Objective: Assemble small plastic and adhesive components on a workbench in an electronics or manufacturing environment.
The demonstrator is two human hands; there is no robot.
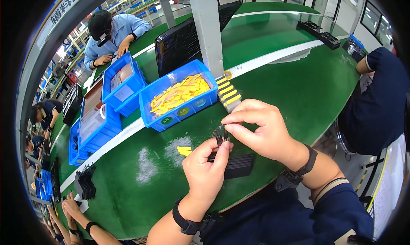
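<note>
Both my hands are raised over the near part of the green table. With thumb and fingers, my left hand (204,166) grips several thin black plastic pieces (220,136). My right hand (260,124) is pinched at their upper end; the small thing between thumb and forefinger is partly hidden. Just below my hands lies a row of black strips (240,165), side by side on the table. A few small yellow strips (184,151) rest left of my left hand, close to patches of pale dust (146,166).
A blue bin (179,106) full of yellow strips stands ahead, beside a yellow-and-black striped block (228,93) and a grey post (206,31). More blue bins (100,125) and bent black parts (85,183) are at left. Co-workers sit at the far left and right.
</note>
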